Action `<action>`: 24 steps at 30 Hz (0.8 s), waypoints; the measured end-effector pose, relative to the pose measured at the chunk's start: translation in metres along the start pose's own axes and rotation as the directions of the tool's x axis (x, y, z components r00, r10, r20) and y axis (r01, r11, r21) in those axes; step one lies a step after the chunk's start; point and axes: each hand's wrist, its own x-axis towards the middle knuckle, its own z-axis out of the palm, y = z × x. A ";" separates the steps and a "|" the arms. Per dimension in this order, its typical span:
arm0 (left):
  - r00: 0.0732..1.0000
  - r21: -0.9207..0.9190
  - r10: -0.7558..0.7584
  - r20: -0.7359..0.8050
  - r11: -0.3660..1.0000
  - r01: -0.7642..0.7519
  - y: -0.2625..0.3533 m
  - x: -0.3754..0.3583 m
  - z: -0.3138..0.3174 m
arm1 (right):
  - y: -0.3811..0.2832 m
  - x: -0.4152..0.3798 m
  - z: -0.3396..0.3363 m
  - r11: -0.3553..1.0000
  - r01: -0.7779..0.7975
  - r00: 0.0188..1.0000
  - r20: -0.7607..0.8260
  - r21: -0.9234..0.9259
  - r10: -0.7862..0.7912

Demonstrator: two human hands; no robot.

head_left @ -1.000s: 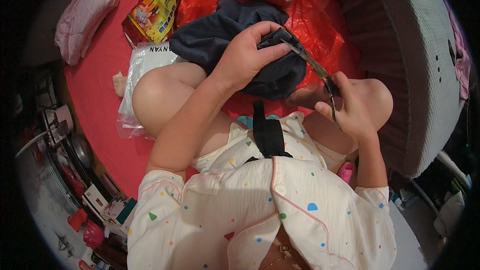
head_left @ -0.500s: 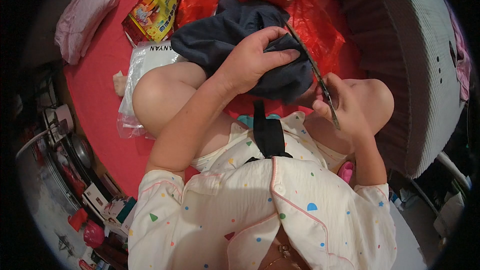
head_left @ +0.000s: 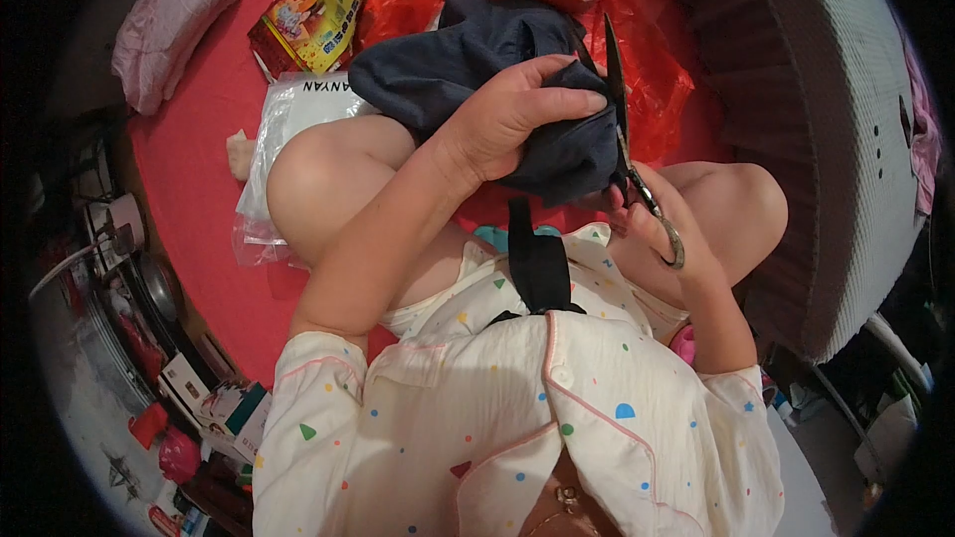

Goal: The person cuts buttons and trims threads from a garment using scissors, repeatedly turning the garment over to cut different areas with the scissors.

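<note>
My left hand (head_left: 507, 119) pinches the edge of a dark navy cloth (head_left: 428, 75), thumb on top and fingers underneath. The bunched cloth lies over my lap between my bent knees. In my right hand (head_left: 667, 214) is a pair of scissors (head_left: 619, 89), its handle loops around my fingers and its blades spread apart. The blades point away from me and stand right at the cloth's edge, beside my left thumb.
A crumpled red plastic bag (head_left: 657, 70) lies beyond the cloth on the red sheet (head_left: 189, 199). To the left are a yellow and dark red packet (head_left: 313, 15), a clear plastic bag (head_left: 269, 169) and a pink bundle (head_left: 179, 25). A grey padded side (head_left: 826, 139) rises at the right.
The scissor blades have opened and swung more upright as my right hand turned. My left hand keeps its pinch on the cloth.
</note>
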 end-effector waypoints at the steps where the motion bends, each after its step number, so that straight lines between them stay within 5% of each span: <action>1: 1.000 -0.003 -0.004 -0.005 1.000 0.004 -0.001 0.000 0.000 | 0.001 0.000 0.002 1.000 0.014 1.000 -0.005 -0.001 -0.014; 24: 1.000 0.160 -0.019 0.006 0.987 0.017 -0.001 -0.003 0.002 | 0.015 0.000 0.007 0.996 0.086 0.996 0.024 0.033 -0.087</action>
